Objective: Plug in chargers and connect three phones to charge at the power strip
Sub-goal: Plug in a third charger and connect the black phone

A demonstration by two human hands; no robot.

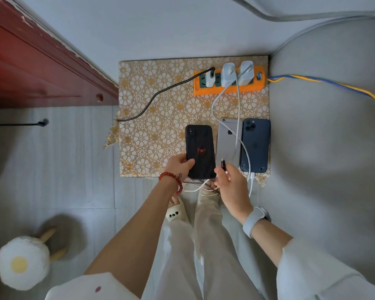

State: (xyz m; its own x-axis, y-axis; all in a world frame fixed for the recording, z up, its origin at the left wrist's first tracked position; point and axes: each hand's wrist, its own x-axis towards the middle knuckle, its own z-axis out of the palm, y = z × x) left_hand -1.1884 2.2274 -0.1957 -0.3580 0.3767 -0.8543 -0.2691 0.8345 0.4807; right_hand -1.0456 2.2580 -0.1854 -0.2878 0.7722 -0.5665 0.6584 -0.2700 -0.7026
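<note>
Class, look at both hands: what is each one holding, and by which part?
The left hand grips the black phone at its near lower left edge. The right hand pinches a dark cable plug by its body, tip up.

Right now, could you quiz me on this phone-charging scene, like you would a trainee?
1. True or false: three chargers sit in the orange power strip.
2. Which phone does the left hand grip? A) black phone B) silver phone C) blue phone
3. Fill in: the right hand pinches a dark cable ____.

Key: 1 true; 2 A; 3 plug.
</note>
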